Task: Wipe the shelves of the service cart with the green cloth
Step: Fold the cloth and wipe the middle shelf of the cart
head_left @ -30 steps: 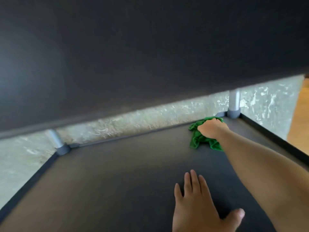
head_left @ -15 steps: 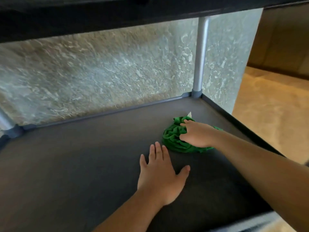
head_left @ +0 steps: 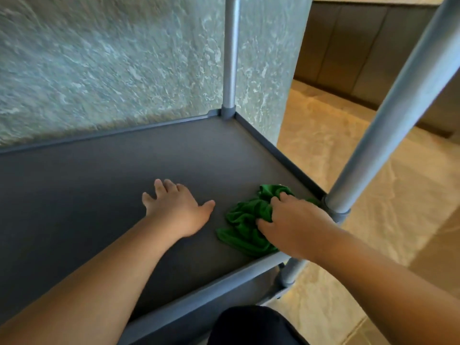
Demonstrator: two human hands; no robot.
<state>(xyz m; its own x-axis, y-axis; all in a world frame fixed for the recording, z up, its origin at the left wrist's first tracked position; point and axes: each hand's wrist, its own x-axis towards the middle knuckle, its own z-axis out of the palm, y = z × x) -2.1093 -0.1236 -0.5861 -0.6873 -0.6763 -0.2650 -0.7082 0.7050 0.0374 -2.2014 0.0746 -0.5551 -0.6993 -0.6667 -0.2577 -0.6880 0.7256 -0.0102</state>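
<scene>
The left hand [head_left: 178, 210] lay flat and spread on the cart's dark shelf [head_left: 99, 195], bracing, while the right hand [head_left: 296, 225] clutched the bunched green cloth [head_left: 245, 225] in the near right corner by the post [head_left: 388, 115], mid-wipe, the next stroke probably needing a leftward sweep across the shelf.

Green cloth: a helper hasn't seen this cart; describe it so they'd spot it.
Start at the service cart's dark grey flat shelf. At its near right corner, by the thick silver metal post, the right hand grips a crumpled green cloth. It is the only bright, soft thing; the left hand lies flat nearby, not touching it.
</scene>
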